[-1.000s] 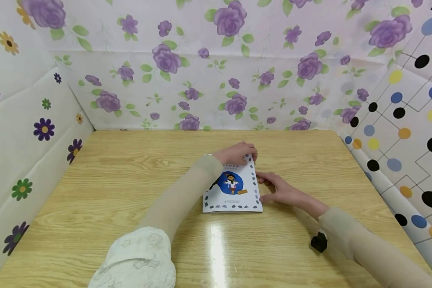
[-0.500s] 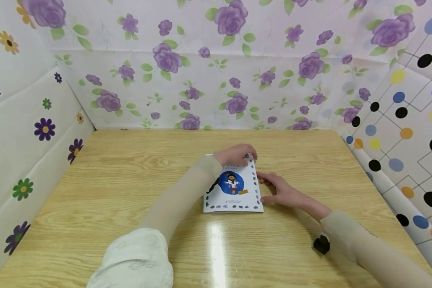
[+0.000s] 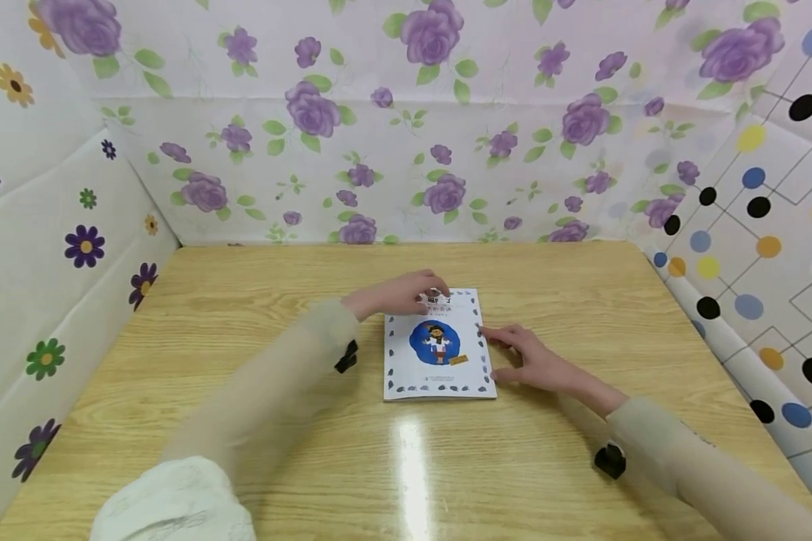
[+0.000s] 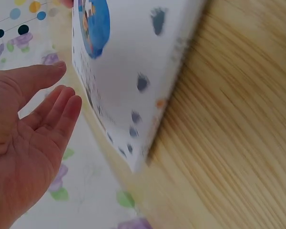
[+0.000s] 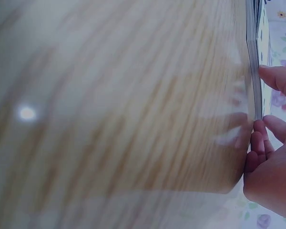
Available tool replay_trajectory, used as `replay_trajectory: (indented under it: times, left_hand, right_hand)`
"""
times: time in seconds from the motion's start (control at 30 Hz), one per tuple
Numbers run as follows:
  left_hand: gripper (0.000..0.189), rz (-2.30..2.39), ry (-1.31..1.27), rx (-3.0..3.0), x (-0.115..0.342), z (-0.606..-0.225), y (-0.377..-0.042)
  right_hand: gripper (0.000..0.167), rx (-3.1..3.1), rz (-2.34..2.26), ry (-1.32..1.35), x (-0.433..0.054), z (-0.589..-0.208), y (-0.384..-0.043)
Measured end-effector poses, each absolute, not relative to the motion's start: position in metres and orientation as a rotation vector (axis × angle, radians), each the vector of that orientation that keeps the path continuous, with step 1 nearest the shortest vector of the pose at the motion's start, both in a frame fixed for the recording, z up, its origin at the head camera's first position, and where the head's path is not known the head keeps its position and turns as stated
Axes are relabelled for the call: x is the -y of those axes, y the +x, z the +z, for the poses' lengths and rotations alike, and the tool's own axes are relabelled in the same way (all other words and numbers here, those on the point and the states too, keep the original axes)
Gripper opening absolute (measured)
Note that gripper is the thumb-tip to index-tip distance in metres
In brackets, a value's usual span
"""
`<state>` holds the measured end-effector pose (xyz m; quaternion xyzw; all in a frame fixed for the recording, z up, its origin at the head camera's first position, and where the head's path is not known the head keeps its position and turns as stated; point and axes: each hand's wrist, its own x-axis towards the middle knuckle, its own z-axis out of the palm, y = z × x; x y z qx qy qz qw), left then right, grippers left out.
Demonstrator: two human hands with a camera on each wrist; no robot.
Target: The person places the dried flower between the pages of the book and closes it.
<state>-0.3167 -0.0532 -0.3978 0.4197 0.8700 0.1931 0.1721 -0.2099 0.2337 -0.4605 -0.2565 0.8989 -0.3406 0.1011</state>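
Note:
A closed book [image 3: 440, 373] with a white cover, a blue round picture of a figure and a border of dark prints lies flat on the table. Over its upper left part is my left hand [image 3: 402, 293], fingers loosely bent and holding nothing. In the left wrist view, the left hand [image 4: 33, 119] stands apart from the book [image 4: 119, 71]. My right hand [image 3: 531, 361] rests at the book's right edge, thumb and index finger spread along it. The right wrist view shows the right hand's [image 5: 274, 162] thumb and fingertips at the page edges [image 5: 254, 71].
The wooden table [image 3: 243, 323] reflects a bright light near its front. A floral sheet [image 3: 379, 150] stands behind it, with a flower-print panel [image 3: 54, 300] on the left and a dotted panel [image 3: 771, 248] on the right.
My left hand has moved left from the book's upper right corner, uncovering more of the cover. The right hand has stayed at the right edge, and the book has hardly moved.

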Motion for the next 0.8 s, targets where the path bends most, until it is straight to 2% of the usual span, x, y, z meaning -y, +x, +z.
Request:
replay_trajectory:
  times: [0.47, 0.8]
  left_hand:
    - [0.039, 0.592, 1.115, -2.562, 0.158, -0.384, -0.291]
    - [0.04, 0.414, 1.217, -2.682, 0.2, -0.366, -0.256]
  right_hand:
    - [0.073, -2.667, -0.983, -0.713, -0.227, -0.454, -0.21]
    - [0.06, -2.795, -1.005, -0.776, -0.236, -0.417, -0.206]
